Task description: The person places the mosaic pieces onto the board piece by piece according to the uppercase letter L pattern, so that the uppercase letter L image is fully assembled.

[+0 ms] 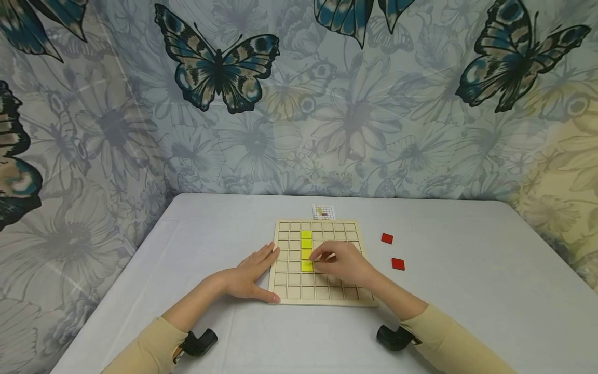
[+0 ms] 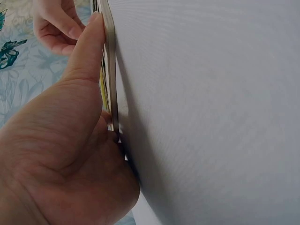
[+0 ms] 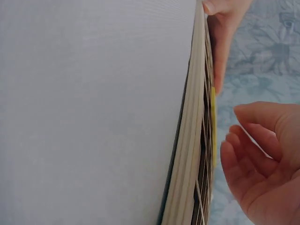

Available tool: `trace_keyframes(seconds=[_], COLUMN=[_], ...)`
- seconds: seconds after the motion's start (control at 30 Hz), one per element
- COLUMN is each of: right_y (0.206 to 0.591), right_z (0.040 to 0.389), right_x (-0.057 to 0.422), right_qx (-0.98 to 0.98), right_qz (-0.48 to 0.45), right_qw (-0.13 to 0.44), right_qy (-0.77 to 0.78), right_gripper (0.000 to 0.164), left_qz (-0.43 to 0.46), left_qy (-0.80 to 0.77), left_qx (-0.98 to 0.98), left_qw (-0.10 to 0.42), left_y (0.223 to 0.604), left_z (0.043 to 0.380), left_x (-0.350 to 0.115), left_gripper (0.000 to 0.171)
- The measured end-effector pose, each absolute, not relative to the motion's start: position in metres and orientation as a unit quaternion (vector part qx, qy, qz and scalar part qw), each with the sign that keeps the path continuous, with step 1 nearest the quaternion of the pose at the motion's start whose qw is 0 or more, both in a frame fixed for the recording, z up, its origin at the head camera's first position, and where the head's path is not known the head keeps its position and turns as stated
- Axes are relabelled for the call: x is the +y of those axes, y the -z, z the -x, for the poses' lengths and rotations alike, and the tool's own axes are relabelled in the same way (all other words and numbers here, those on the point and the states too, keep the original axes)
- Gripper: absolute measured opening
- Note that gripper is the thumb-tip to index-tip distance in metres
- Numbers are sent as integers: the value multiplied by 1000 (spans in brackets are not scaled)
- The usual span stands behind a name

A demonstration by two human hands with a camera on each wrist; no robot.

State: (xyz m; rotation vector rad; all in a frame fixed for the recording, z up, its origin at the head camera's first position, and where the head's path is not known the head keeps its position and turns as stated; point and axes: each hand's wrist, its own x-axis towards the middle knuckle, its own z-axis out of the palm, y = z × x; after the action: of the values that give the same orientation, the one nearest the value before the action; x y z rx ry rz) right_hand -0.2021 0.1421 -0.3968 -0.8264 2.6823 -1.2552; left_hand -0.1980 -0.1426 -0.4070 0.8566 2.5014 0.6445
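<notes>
A pale wooden grid board lies on the white table. Several yellow square tiles fill neighbouring cells of one column in it. My left hand rests along the board's left side, fingers extended and thumb at the near corner; the left wrist view shows that thumb against the board's edge. Over the board, beside the lower yellow tiles, is my right hand, its fingers loosely bent. From the right wrist view, a gap shows between the thumb and fingers of the right hand, with nothing in it.
Two red square tiles, an upper red tile and a lower red tile, lie on the table right of the board. A small printed grid card lies behind the board. Butterfly-patterned fabric rises behind the white tabletop.
</notes>
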Motion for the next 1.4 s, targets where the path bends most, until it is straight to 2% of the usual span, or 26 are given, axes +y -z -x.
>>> trace_keyframes(seconds=[0.27, 0.67, 0.9, 1.13, 1.4], right_y=[390, 385, 388, 389, 391], right_z=[200, 214, 218, 224, 230], right_x=[160, 208, 229, 249, 268], right_qx=[879, 880, 886, 891, 920], right_qz=[187, 109, 82, 41, 37], right_qw=[32, 4, -8, 7, -31], right_qy=[438, 462, 456, 452, 389], right_gripper=[12, 23, 27, 33, 30], left_qz=[-306, -306, -306, -305, -310], left_qy=[-238, -236, -230, -236, -240], left_qx=[898, 899, 900, 899, 896], left_qw=[210, 207, 208, 208, 208], left_y=[403, 403, 404, 403, 402], left_z=[196, 196, 196, 195, 195], left_x=[-141, -140, -141, -140, -140], left_gripper=[113, 112, 112, 112, 111])
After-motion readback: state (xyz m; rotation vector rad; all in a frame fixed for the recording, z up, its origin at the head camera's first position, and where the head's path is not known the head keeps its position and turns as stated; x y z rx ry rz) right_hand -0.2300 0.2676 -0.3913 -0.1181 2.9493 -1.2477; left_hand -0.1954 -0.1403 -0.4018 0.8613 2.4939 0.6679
